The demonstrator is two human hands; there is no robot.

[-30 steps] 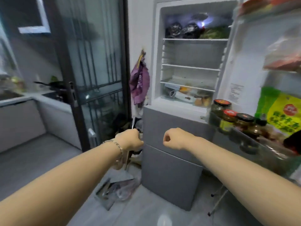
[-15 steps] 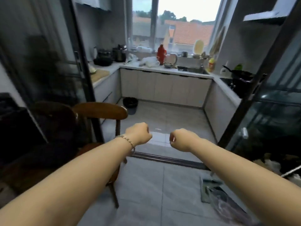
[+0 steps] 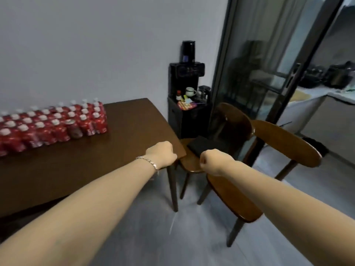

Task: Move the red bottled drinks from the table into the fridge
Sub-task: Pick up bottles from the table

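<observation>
Left hand (image 3: pixel 161 153) curled in an empty fist over worktop (image 3: pixel 115 146) corner, right hand (image 3: pixel 210 160) fisted likewise above a chair (image 3: pixel 230 196), red bottled drinks (image 3: pixel 51 123) packed at the worktop's far left, well apart from both

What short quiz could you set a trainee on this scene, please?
1. Multiple choice: where do the red bottled drinks stand? A) on the table, at its far side by the wall; B) in a fridge; C) in a sink.
2. True or false: the left hand has its grip on a bottle.
3. Short answer: which wrist wears the bracelet?

Key: 1 A. 2 False; its fingers are curled and hold nothing. 3 The left wrist.
</observation>
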